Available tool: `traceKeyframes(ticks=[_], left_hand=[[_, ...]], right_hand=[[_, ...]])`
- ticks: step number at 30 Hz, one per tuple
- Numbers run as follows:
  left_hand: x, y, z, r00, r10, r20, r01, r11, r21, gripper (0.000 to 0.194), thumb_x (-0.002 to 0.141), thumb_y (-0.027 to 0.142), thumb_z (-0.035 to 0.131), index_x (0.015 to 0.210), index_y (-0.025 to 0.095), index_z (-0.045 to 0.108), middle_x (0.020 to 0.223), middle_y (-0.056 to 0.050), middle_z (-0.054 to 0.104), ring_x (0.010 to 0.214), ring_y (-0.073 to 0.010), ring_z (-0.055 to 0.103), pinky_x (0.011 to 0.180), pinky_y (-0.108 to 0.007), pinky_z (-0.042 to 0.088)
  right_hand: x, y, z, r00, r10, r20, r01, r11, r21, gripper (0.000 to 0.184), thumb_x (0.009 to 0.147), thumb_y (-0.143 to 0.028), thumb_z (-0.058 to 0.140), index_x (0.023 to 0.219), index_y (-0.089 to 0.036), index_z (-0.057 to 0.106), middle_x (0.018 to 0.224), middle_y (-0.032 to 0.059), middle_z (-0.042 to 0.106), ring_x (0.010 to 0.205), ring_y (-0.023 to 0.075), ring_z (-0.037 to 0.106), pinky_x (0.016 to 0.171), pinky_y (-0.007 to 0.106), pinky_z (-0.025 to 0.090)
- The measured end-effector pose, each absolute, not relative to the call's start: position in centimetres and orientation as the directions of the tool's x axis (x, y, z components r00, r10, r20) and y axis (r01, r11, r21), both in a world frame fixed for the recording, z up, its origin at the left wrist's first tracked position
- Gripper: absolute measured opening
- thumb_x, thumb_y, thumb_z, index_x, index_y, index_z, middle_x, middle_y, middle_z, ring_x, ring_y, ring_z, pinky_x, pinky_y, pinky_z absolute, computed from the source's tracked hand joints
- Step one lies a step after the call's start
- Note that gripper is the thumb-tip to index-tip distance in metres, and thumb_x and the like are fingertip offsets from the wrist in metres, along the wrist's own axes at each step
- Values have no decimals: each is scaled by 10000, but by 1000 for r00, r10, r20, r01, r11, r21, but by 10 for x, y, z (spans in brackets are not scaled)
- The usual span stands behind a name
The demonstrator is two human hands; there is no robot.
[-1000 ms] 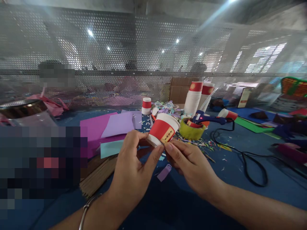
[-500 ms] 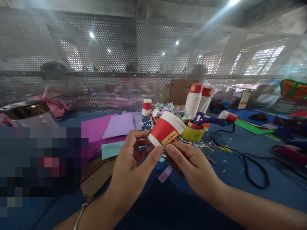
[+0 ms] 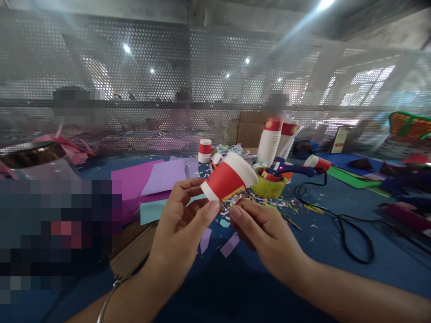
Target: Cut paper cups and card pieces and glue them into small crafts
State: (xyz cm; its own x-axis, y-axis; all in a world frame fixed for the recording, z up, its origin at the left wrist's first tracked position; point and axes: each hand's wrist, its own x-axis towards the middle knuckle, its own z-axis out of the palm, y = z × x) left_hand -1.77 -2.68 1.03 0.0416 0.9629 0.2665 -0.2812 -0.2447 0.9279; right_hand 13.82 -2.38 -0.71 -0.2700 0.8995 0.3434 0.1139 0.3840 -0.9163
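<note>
On the head camera, my left hand (image 3: 178, 226) holds the tilted paper cup (image 3: 224, 177) above the table (image 3: 235, 296), thumb and fingers around its base; my right hand (image 3: 269, 229) angles inward, thumb pressed to fingers, any pinched item unclear.

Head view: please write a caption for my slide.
Left hand holding a tilted red and white cup, right hand near its base, over a blue table with paper scraps.
</note>
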Motion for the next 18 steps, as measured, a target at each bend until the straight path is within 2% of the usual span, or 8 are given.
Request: traceKeyframes(ticks=[3,9,14,18], left_hand=[[-19,-25,9,18,965,260,-248,-248,937,318,832,306,711,1094,228,549,1108,-21,656,919,-138,650,801,-228,525],[-20,-24,6,1,953,304,-210,-297,931,282,842,291,697,1069,214,548,1080,-21,663,909,-140,649,815,-251,537],[-15,-22,7,-30,971,237,-267,-236,934,245,850,286,664,1040,189,544,1053,-44,666,953,-185,658,860,-331,562],[-15,-22,6,-39,968,248,-232,-250,940,258,847,304,672,1052,200,556,1056,-43,672,960,-186,656,855,-325,561]], right_hand=[[138,-23,-9,-269,904,333,132,377,-917,412,972,-477,462,667,-202,436,584,-59,342,466,71,323,400,218,247],[137,-22,-13,-279,910,305,85,340,-936,406,966,-490,468,677,-208,420,573,-71,300,452,71,272,386,222,198],[137,-21,-8,-272,916,296,51,321,-946,397,962,-511,455,703,-210,454,555,-85,238,439,75,192,380,231,165],[138,-20,-5,-280,920,275,50,300,-953,395,957,-520,452,712,-211,473,554,-85,228,439,80,182,382,238,153]])
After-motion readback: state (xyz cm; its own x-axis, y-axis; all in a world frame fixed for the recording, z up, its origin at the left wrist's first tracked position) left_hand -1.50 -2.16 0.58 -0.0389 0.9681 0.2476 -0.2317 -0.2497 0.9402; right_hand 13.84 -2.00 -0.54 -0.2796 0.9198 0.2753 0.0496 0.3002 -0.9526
